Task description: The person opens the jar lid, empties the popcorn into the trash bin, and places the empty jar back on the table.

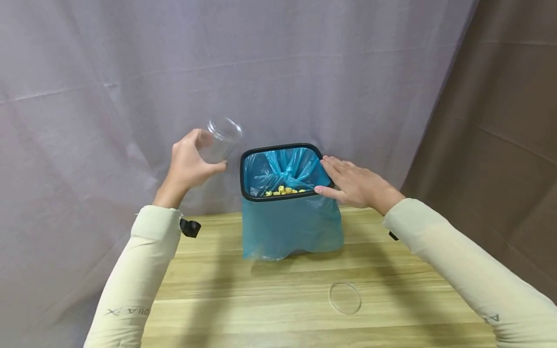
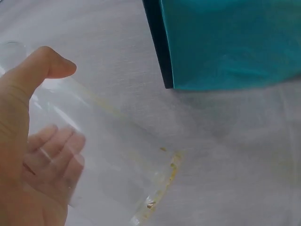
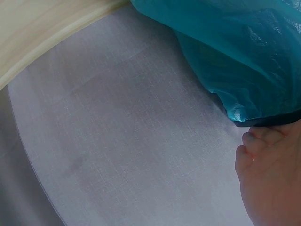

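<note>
My left hand (image 1: 191, 159) grips a clear plastic jar (image 1: 223, 140), held tilted in the air left of the bin. Through its wall, in the left wrist view, the curled fingers show, and yellow-brown residue clings along one end of the jar (image 2: 117, 155). My right hand (image 1: 354, 181) rests on the right side of the bin's black rim (image 1: 283, 146), fingers extended and thumb at the near corner. A blue plastic bag lines the bin and hangs over its outside (image 1: 289, 224). Yellow popcorn-like pieces (image 1: 282, 190) lie inside.
A clear round ring or lid (image 1: 345, 297) lies on the wood-grain table (image 1: 270, 309) in front of the bin. Grey cloth (image 1: 278, 72) hangs behind, and a brown curtain (image 1: 500, 145) stands to the right.
</note>
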### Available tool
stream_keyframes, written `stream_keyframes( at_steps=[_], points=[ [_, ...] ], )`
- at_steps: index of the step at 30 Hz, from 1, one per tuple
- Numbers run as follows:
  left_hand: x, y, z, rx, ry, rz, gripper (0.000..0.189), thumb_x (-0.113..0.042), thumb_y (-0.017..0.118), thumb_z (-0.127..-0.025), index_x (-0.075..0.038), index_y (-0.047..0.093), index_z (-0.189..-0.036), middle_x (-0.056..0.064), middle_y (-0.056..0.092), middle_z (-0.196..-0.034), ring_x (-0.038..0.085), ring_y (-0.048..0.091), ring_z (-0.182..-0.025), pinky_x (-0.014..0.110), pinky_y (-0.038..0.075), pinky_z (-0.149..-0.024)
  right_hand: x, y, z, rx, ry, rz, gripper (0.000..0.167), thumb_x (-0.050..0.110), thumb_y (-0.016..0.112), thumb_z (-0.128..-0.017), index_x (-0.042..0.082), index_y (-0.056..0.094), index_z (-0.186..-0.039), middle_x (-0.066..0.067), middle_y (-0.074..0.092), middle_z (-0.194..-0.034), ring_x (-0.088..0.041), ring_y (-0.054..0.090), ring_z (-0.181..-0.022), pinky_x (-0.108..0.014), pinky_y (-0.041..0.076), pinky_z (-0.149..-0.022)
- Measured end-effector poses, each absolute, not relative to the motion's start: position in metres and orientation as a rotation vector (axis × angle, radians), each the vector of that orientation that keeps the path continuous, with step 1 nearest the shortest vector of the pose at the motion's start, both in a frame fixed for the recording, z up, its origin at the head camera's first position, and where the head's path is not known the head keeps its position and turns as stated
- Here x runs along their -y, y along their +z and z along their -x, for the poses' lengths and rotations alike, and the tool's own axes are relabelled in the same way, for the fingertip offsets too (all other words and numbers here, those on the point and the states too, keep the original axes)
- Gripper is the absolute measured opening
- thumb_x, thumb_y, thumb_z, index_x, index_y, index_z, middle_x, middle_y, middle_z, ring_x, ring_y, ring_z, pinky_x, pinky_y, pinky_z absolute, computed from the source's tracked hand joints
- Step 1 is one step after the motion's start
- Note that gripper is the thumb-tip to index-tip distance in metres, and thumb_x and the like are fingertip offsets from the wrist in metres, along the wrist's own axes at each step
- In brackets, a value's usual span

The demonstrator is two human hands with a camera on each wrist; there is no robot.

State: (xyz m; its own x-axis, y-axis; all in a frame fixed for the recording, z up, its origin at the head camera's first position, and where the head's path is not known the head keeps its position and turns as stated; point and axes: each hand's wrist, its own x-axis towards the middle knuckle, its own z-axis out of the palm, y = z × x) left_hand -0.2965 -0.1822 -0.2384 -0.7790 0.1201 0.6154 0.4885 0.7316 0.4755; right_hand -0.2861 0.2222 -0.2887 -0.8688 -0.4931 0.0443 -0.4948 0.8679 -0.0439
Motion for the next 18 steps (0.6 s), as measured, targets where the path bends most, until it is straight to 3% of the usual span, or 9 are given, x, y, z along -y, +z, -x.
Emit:
stream_keyframes(
  at_steps=[11,18],
  points=[
    [0.203,-0.291,0.278,2.359,-1.077,0.278,0.061,-0.023,0.092,-0.073,-0.002,0.065,-0.123,0.020,0.074,-0.118,0.037,0.069,-0.110,0.050,0.054,-0.096,-0.222,-0.290,0.286,2.998,0.081,-0.802,0.095,0.069,0.034,-0.105,0.001,0.011,-0.168,-0.019,0.011,-0.178,-0.040,0.014,-0.165,-0.058,0.016,-0.133],
    [0.209,-0.328,0.270,2.330,-1.294,0.212,0.058,-0.022,0.091,-0.078,-0.004,0.064,-0.126,0.018,0.074,-0.125,0.035,0.070,-0.119,0.052,0.053,-0.104,-0.224,-0.290,0.284,2.988,0.092,-0.804,0.095,0.068,0.035,-0.106,0.001,0.011,-0.168,-0.020,0.012,-0.177,-0.040,0.015,-0.164,-0.058,0.017,-0.133]
  ],
)
